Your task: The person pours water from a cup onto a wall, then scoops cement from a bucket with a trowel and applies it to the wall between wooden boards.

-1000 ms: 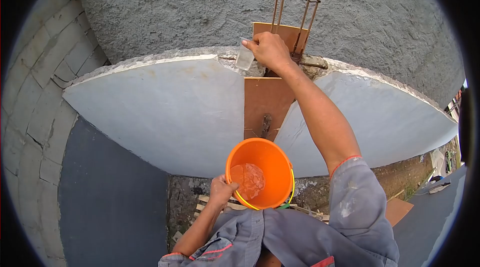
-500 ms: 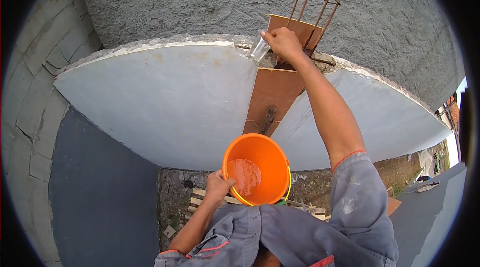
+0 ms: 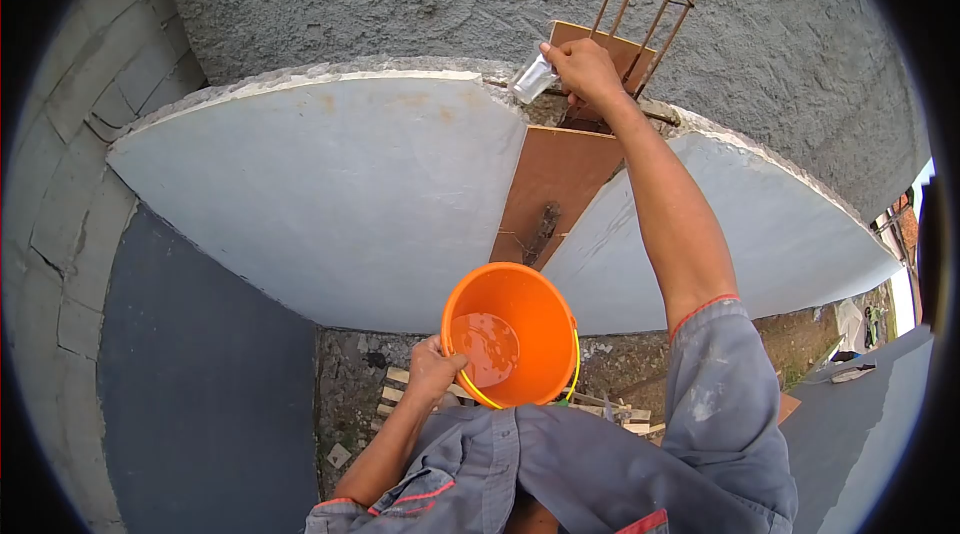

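My left hand [image 3: 433, 370] grips the rim of an orange bucket [image 3: 535, 329] close to my body. Some water [image 3: 487, 349] lies in the bottom of the bucket, and its yellow handle [image 3: 577, 364] hangs down at the front and right side. Stretched out over the wall top, my right hand [image 3: 588, 74] pinches a clear plastic cup [image 3: 533, 80], tilted toward the left. Below that hand a brown formwork board [image 3: 560, 174] fills the gap in the wall, with a second board [image 3: 610, 44] standing behind it.
Several rusty rebar rods [image 3: 655, 4] tied with wire rise from the gap. The pale wall [image 3: 350, 194] runs on both sides with a rough broken top edge. Behind it is a rough grey plastered wall [image 3: 380, 4]. Wooden slats [image 3: 395, 394] lie on the ground below.
My right hand and the cup have shifted slightly right and up in view, along with the boards and rods. The bucket stays in my left hand, a little higher in view.
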A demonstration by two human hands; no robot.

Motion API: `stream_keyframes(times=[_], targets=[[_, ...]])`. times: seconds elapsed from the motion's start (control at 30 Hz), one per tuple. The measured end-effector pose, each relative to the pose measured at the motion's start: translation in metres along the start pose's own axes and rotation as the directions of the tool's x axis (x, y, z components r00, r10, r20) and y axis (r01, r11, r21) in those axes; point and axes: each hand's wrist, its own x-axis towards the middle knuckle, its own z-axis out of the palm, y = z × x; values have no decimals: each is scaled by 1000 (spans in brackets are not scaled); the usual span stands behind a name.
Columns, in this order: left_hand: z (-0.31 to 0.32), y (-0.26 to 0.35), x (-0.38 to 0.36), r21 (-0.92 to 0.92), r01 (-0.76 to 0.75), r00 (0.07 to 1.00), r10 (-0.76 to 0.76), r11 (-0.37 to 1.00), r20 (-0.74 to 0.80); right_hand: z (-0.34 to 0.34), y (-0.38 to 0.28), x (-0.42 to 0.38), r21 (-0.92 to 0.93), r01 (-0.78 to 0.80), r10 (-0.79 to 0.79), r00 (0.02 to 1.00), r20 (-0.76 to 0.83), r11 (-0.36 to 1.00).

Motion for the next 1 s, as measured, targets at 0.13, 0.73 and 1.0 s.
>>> stream_keyframes(times=[0.13,0.73,1.0], targets=[[-2,4,-2,0,3,1000,-3,1000,3,-4,0,6,17,-6,6,1000,11,1000],[-1,-1,5,-18,3,1000,-3,1000,10,-13,7,9,142,-39,33,999,43,989],[1,-2,8,27,-10,1000,10,1000,7,-16,6,3,122,-25,20,999,40,992]])
